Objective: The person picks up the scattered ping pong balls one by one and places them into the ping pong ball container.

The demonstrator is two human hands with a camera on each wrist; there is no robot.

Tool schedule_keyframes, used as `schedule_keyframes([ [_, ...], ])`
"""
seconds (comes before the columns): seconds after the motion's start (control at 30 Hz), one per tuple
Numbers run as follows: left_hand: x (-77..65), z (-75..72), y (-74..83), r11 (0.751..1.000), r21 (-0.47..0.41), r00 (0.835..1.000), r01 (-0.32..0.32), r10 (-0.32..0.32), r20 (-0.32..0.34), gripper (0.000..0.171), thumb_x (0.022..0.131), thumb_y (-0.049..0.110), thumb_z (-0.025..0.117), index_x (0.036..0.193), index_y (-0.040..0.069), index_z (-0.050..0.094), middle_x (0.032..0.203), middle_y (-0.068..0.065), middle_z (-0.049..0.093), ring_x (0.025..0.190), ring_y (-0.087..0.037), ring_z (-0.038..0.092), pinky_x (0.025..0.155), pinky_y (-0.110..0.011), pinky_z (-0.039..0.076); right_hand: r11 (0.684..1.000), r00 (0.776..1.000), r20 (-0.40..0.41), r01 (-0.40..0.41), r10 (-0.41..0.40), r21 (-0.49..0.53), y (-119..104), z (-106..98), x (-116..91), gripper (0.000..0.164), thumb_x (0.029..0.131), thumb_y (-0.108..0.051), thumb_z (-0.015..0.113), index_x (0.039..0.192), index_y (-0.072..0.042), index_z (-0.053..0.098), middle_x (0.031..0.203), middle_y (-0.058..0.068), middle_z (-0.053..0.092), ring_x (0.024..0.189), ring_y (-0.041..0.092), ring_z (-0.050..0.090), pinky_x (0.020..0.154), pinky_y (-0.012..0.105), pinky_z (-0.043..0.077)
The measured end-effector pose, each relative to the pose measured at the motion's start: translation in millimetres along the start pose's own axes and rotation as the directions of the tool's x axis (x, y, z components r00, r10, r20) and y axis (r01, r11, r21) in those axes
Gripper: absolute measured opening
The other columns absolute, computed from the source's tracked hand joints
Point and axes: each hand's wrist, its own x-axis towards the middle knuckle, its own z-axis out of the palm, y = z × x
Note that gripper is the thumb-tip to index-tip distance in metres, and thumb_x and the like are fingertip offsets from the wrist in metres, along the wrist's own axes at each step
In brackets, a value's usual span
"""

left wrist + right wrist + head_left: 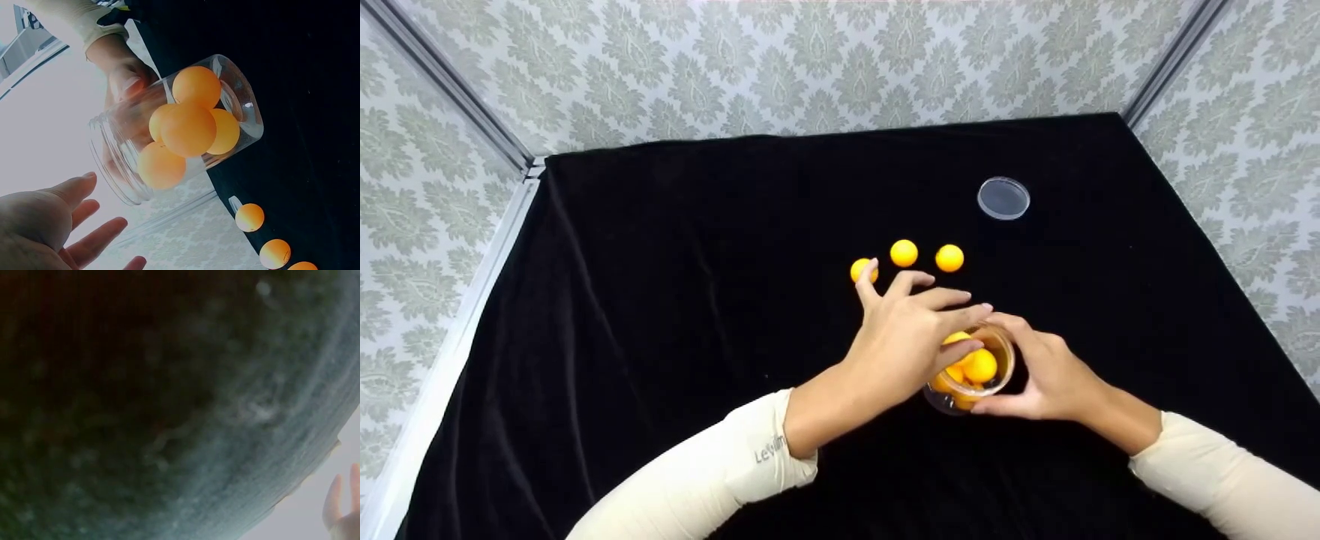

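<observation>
A clear plastic jar (244, 93) holds several orange ping-pong balls (188, 129). My right hand (1054, 375) grips this jar around its side, thumb on the near side and fingers on the far side. Just left of the jar's mouth is my left hand (904, 334), its fingers spread and nothing held in them. In the left wrist view, that hand's fingers stand apart beside the threaded rim. The right wrist view is mostly filled by a blurred dark curved surface, with some fingers (334, 506) at its lower right.
Beyond my left hand, three loose balls lie on the black cloth (697, 300): a left ball (861, 270) partly behind a fingertip, a middle ball (904, 253) and a right ball (949, 258). A clear round lid (1003, 199) lies farther back to the right.
</observation>
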Motion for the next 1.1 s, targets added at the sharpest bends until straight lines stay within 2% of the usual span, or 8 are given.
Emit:
schedule_keyframes([
  [0.17, 7.6, 2.2, -3.9, 1.0, -0.009, 1.0, 0.022, -0.022, -0.004, 0.038, 0.093, 0.053, 0.067, 0.128, 0.039, 0.071, 0.129, 0.015, 0.07, 0.125, -0.022, 0.057, 0.105, -0.073, 0.028, 1.0, 1.0, 0.003, -0.013, 0.013, -0.014, 0, 0, -1, 0.105, 0.06, -0.049, 0.097, 0.141, -0.001, 0.05, 0.128, 0.004, 0.068, 0.105, 0.019, 0.072, 0.101, 0.014, 0.046],
  [0.4, 24.1, 4.0, -8.0, 0.998, -0.026, 0.998, 0.064, -0.064, -0.015, 0.041, 0.093, 0.051, 0.068, 0.131, 0.037, 0.069, 0.132, 0.014, 0.069, 0.124, -0.024, 0.059, 0.107, -0.074, 0.026, 1.0, 1.0, 0.0, 0.0, 0.0, -0.01, 0, 0, -1, 0.102, 0.061, -0.05, 0.096, 0.139, -0.001, 0.052, 0.13, 0.005, 0.066, 0.109, 0.021, 0.071, 0.105, 0.014, 0.044],
  [0.57, 34.9, 11.2, -14.5, 0.996, -0.029, 0.996, 0.085, -0.085, -0.005, 0.05, 0.093, 0.05, 0.07, 0.139, 0.033, 0.063, 0.136, 0.013, 0.067, 0.127, -0.025, 0.058, 0.108, -0.074, 0.026, 1.0, 1.0, 0.0, 0.003, -0.003, -0.004, 0, -1, 0, 0.104, 0.062, -0.051, 0.095, 0.141, 0.0, 0.051, 0.131, 0.007, 0.066, 0.111, 0.022, 0.07, 0.106, 0.015, 0.043],
  [0.73, 45.2, 21.4, -25.8, 0.993, -0.032, 0.994, 0.111, -0.111, 0.002, 0.051, 0.092, 0.049, 0.072, 0.138, 0.029, 0.062, 0.137, 0.009, 0.066, 0.126, -0.023, 0.057, 0.108, -0.073, 0.028, 1.0, 1.0, 0.0, -0.002, 0.002, -0.012, -1, 0, 0, 0.105, 0.06, -0.051, 0.096, 0.141, -0.001, 0.05, 0.131, 0.006, 0.066, 0.109, 0.022, 0.071, 0.105, 0.015, 0.044],
  [0.93, 58.0, 37.1, -40.9, 0.988, -0.025, 0.986, 0.155, -0.154, 0.06, 0.053, 0.09, 0.051, 0.073, 0.138, 0.032, 0.061, 0.146, 0.005, 0.059, 0.13, -0.025, 0.052, 0.109, -0.072, 0.027, 0.999, 1.0, 0.0, -0.022, 0.022, -0.034, 0, 0, -2, 0.105, 0.059, -0.051, 0.097, 0.141, -0.002, 0.051, 0.13, 0.005, 0.066, 0.107, 0.02, 0.071, 0.103, 0.014, 0.045],
  [1.1, 66.8, 55.9, -49.3, 0.983, 0.007, 0.972, 0.185, -0.184, 0.147, 0.056, 0.089, 0.053, 0.074, 0.14, 0.037, 0.059, 0.156, 0.002, 0.049, 0.138, -0.029, 0.047, 0.11, -0.072, 0.026, 0.999, 1.0, -0.007, -0.013, 0.013, -0.042, 0, 1, -2, 0.105, 0.06, -0.052, 0.096, 0.141, -0.001, 0.051, 0.128, 0.006, 0.067, 0.106, 0.02, 0.071, 0.102, 0.015, 0.046],
])
